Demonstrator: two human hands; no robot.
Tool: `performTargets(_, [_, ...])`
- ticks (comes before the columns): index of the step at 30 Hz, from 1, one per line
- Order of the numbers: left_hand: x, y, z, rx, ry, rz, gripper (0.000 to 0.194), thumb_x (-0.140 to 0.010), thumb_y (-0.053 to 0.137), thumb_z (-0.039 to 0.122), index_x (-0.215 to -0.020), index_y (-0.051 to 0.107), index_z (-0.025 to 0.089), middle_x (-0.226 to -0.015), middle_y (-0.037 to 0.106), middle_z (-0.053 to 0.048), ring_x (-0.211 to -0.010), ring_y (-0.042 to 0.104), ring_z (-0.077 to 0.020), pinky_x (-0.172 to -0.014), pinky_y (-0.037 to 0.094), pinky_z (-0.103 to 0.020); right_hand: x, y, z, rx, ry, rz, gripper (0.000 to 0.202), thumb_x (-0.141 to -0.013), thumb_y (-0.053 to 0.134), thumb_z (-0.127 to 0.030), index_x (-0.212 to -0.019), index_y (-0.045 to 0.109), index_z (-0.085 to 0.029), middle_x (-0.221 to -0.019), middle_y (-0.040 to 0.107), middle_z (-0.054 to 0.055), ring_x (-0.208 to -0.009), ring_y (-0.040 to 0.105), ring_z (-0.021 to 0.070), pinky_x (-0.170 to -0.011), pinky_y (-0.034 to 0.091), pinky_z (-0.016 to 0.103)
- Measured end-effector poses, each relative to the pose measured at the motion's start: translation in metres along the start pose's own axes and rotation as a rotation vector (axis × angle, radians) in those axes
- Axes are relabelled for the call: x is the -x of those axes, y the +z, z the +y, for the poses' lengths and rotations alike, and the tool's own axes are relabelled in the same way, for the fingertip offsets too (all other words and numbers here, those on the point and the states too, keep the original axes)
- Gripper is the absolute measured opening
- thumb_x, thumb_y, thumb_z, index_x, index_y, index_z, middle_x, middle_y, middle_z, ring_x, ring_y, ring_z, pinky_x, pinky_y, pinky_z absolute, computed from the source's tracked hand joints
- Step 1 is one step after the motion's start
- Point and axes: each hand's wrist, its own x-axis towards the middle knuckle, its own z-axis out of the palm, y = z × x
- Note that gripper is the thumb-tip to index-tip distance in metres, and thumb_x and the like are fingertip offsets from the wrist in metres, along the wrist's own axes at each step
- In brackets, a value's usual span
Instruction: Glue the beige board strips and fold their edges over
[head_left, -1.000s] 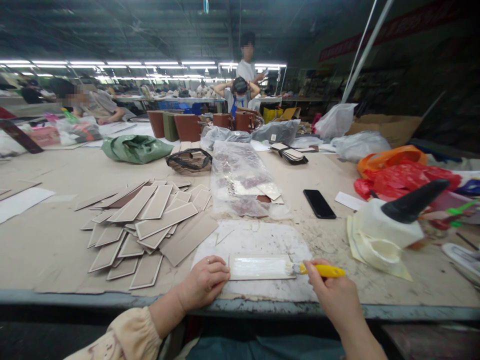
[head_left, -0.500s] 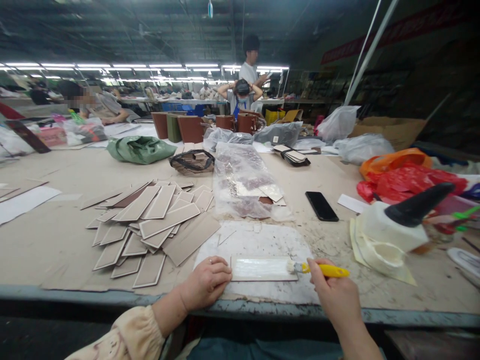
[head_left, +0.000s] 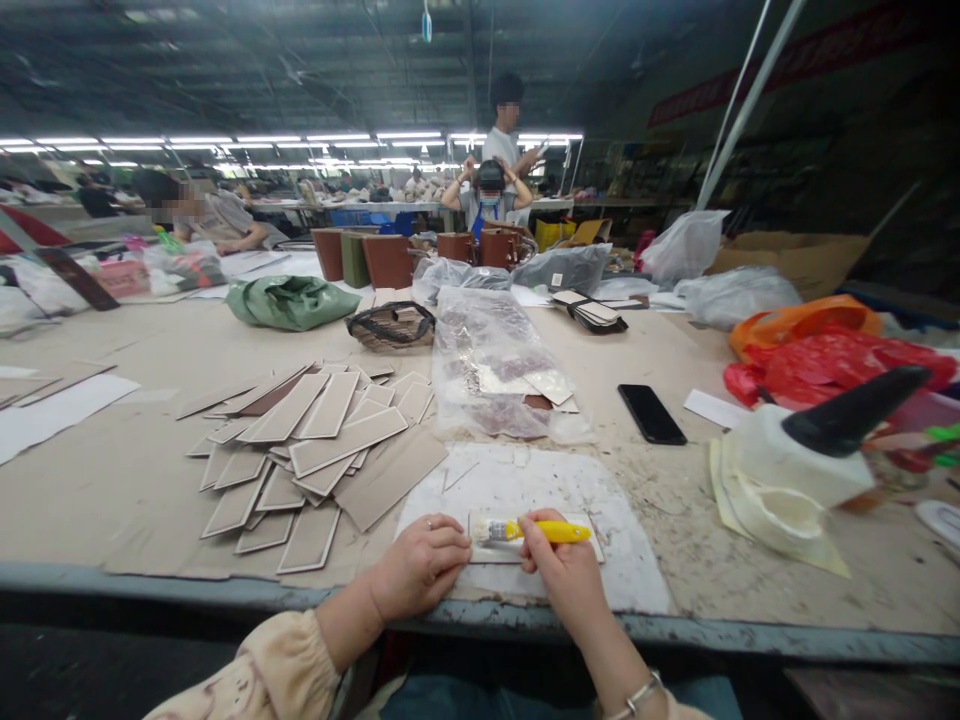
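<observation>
My right hand [head_left: 566, 577] had swept the yellow-handled brush [head_left: 559, 531], clenched in its fingers, leftward over the pale rectangular panel [head_left: 495, 554] on the near counter [head_left: 135, 510]; bristles sat beside my unclenched left hand [head_left: 421, 567].

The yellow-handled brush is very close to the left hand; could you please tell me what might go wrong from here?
The bristles of the yellow-handled brush are close to the left hand, so they could smear its fingertips. The rectangular panel lies flat on the white sheet, so a stroke past its edge might mark the sheet, and a hard push might make the panel slide.
</observation>
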Motion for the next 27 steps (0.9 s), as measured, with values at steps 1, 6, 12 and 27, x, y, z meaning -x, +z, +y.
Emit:
performTargets(1, [0.0, 0.0, 0.0, 0.0, 0.001, -0.003, 0.021, -0.086, 0.049, 0.011, -0.097, 0.065, 0.018, -0.092, 0.069, -0.006, -0.093, 0.06, -0.0182, -0.088, 0.05, -0.035, -0.001, 0.001, 0.001, 0.012, 0.006, -0.006, 0.044, -0.08, 0.051, -0.064, -0.08, 0.059, -0.02, -0.052, 0.059, -0.002, -0.044, 0.056, 0.0154, -0.048, 0.043, 0.026])
performTargets(6, [0.0, -0.001, 0.0, 0.001, -0.006, -0.015, 0.02, -0.086, 0.049, 0.012, -0.095, 0.065, 0.019, -0.09, 0.069, -0.006, -0.092, 0.06, -0.0174, -0.088, 0.049, -0.034, -0.006, -0.011, 0.001, 0.082, 0.046, 0.044, 0.044, -0.079, 0.05, -0.064, -0.078, 0.059, -0.022, -0.051, 0.059, -0.003, -0.044, 0.057, 0.0168, -0.049, 0.044, 0.028])
performTargets(12, [-0.003, -0.004, 0.004, 0.005, -0.017, 0.001, 0.02, -0.085, 0.048, 0.011, -0.093, 0.065, 0.018, -0.089, 0.068, -0.006, -0.09, 0.06, -0.0177, -0.087, 0.049, -0.034, 0.0, -0.036, -0.01, 0.145, 0.067, 0.135, 0.042, -0.077, 0.053, -0.063, -0.074, 0.058, -0.022, -0.05, 0.057, -0.004, -0.042, 0.055, 0.0156, -0.049, 0.045, 0.027])
performTargets(27, [0.037, -0.047, -0.043, -0.625, -0.521, 0.115, 0.022, -0.081, 0.058, 0.018, -0.104, 0.061, 0.018, -0.111, 0.062, -0.011, -0.102, 0.056, -0.0266, -0.089, 0.048, -0.044, 0.008, -0.054, -0.014, -0.038, -0.018, 0.229, 0.039, -0.08, 0.057, -0.058, -0.084, 0.057, -0.02, -0.057, 0.055, -0.003, -0.049, 0.05, 0.0124, -0.05, 0.046, 0.023])
